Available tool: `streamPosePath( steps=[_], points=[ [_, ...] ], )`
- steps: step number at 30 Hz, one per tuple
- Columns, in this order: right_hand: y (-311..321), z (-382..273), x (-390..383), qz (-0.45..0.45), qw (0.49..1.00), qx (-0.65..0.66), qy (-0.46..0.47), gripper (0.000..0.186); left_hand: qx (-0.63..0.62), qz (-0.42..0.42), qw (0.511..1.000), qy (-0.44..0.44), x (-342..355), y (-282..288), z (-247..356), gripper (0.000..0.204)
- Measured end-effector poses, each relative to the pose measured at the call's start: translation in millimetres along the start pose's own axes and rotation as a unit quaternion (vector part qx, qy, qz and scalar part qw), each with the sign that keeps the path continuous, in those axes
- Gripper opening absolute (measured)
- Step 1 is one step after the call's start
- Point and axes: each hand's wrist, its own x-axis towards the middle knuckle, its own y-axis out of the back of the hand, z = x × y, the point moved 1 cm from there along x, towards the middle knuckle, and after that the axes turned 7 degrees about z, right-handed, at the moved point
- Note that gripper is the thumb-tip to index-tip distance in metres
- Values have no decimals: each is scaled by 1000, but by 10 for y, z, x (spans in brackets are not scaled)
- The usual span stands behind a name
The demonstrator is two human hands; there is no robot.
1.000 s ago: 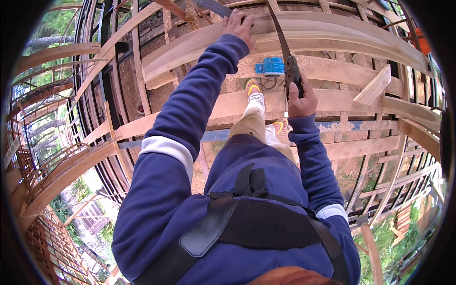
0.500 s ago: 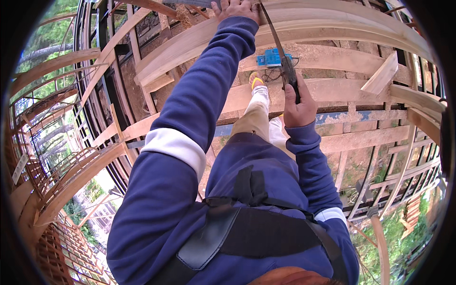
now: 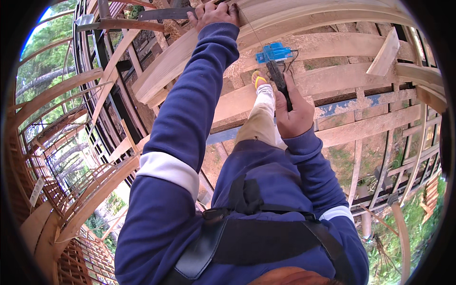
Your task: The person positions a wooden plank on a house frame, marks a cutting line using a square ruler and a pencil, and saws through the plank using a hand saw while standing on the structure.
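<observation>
In my right hand is a handsaw, its dark handle wrapped by my fingers. The saw blade is seen almost edge-on, as a thin line running up toward the far beam. My left hand lies with fingers spread on the top of a thick pale wooden beam, close to the far end of the saw. A dark flat metal strip extends leftward from under that hand. Just beyond the saw handle sits a blue power tool with a dark cord, apparently a planer, on a sawdust-covered board.
A loose wood offcut lies at the right. My foot in a yellow sandal stands among boards. A blue-painted bar crosses under me, with gaps to the ground. Wooden framing rises at left; a brown curved piece lies far left.
My right hand has drawn the saw slightly back, and its blade now shows thinner. My left hand sits farther left in view, uncovering more of the metal strip; the whole view has shifted.
</observation>
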Motion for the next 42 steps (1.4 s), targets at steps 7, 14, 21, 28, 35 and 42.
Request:
streamPosePath(
  steps=[7, 14, 21, 28, 35, 42],
  points=[
    [-53, 67, 113, 18, 1000, 13, 22, 40, -29, 3, 1000, -12, 6, -97, 71, 33],
    [28, 36, 89, 12, 1000, 19, 1, 39, -25, -3, 1000, -13, -10, -69, 79, 37],
    [31, -10, 186, -6, 1000, 17, -8, 38, -25, 14, 999, -18, -23, -87, 69, 39],
    [12, 3, 216, 22, 999, 24, 10, 36, -21, 2, 1000, -15, 10, -80, 87, 39],
    [42, 27, 134, -3, 1000, -12, -1, 36, -29, -18, 999, -14, -2, -42, 78, 38],
    [-76, 11, 316, 12, 1000, -19, 6, 35, -23, -8, 1000, -18, 24, -78, 93, 37]
  ],
)
